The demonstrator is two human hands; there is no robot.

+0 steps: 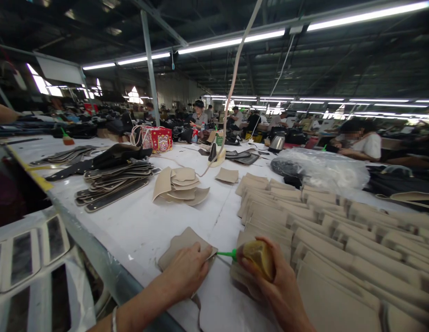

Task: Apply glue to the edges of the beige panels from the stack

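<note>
My left hand (187,272) presses flat on a tan cut leather piece (176,244) lying on the white worktable (138,226). Its fingers are stretched out over the piece. My right hand (273,281) is wrapped around a small yellowish glue bottle (258,256) with a green nozzle (226,253). The nozzle points left at the edge of the tan piece, just beside my left fingertips.
Rows of overlapping tan pieces (332,230) cover the table to the right. A small tan pile (180,186) and dark strips (110,182) lie further back. A clear plastic bag (321,170), a red bag (159,138) and seated workers (360,140) are beyond.
</note>
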